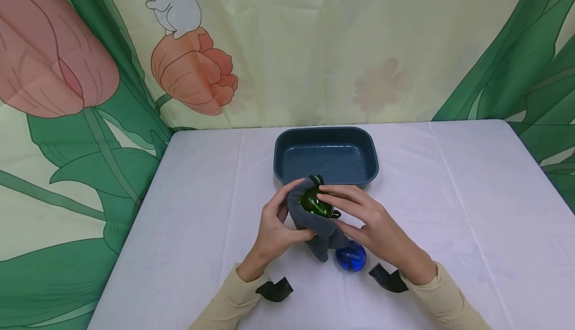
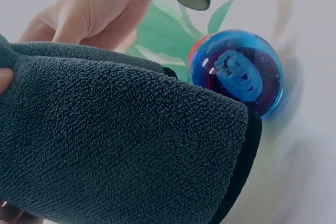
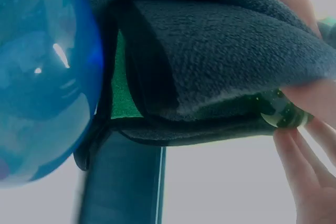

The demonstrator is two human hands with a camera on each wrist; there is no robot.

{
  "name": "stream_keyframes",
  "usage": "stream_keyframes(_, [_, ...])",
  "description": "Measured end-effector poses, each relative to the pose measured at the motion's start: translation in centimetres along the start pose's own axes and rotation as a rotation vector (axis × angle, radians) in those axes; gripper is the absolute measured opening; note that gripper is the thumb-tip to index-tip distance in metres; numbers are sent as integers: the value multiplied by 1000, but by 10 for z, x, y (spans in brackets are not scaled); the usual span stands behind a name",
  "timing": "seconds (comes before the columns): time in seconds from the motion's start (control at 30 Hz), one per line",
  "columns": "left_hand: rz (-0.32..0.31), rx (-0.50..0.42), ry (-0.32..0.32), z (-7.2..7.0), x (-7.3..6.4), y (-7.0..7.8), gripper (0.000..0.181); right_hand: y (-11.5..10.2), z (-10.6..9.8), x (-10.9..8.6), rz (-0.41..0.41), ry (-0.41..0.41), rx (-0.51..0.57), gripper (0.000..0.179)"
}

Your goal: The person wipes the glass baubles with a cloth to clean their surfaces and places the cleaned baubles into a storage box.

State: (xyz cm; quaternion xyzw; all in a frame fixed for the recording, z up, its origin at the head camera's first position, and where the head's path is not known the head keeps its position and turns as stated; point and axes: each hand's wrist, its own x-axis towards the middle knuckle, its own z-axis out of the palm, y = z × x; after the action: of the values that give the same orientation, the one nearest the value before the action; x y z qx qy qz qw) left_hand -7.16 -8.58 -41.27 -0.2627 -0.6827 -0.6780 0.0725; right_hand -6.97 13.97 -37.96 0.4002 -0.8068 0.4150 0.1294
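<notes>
Green ball [image 1: 312, 203], mid-frame: your right grip [image 1: 375, 219] pinches it, left grip [image 1: 275, 229] pinches the cloth [image 1: 324, 232] cupping it, probably so it won't slip.

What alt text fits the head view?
The left hand holds a gray cloth partly around a green ball, which the right hand grips. A blue ball lies on the near side, a dark blue basin on the far side.

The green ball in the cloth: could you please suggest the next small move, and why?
Probably turn the green ball with the right hand, since the left hand holds the gray cloth against one side while the right hand touches its uncovered side.
</notes>
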Motion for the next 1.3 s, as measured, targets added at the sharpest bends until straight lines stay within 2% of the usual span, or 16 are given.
stream_keyframes(0.13, [-8, -8, -6, 1, 0, 0, 83, 1, 1, 0, -1, 19, -15, 73])
stream_keyframes(0.27, [-16, -2, -3, 0, 0, 1, 83, 0, 2, -1, 3, 16, -22, 54])
stream_keyframes(0.4, [-24, 0, -11, -1, 0, 2, 83, 0, 4, -1, 32, 37, 3, 59])
stream_keyframes(0.5, [-29, 5, -21, -1, 1, 3, 84, -2, 5, -1, 123, 53, 83, 70])
stream_keyframes(0.63, [-26, 16, -31, -2, 1, 2, 86, -4, 5, -1, 253, 45, 178, 65])
stream_keyframes(0.7, [-21, 21, -27, -2, 1, 2, 86, -3, 5, -1, 282, 28, 189, 64])
stream_keyframes(0.93, [-9, 31, -11, -2, 1, 2, 85, -5, 0, 0, 245, -19, 133, 69])
stream_keyframes(1.17, [-12, 25, 0, -3, 1, 1, 84, -5, -2, 2, 89, 30, 52, 75])
stream_keyframes(1.3, [-11, 12, 5, -2, 2, 2, 84, -4, 1, 3, 41, 53, 44, 75])
